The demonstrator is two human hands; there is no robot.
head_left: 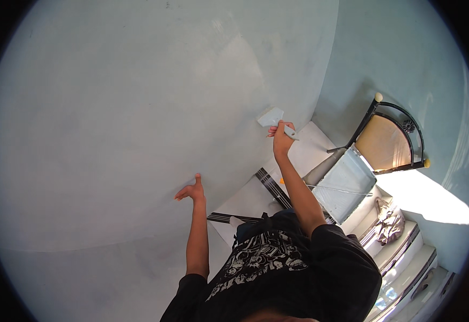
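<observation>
My right hand (283,138) is closed round the handle of a wide, pale paintbrush (271,116). The brush head points up and left, at or very near the light blue-grey wall (138,118); whether it touches I cannot tell. Lower and further left, my left hand (192,191) holds nothing, its thumb and fingers spread beside the wall. A pale paint tray (334,188) rests on the seat of a chair, right of my right forearm. Across the tray lies a thin rod.
The chair (383,140) has a black metal frame and a tan backrest, close to the right-hand wall (406,59). Stairs (401,268) run along the lower right, with a crumpled dark bag (389,222) on them. Sunlight falls on the wall behind the chair.
</observation>
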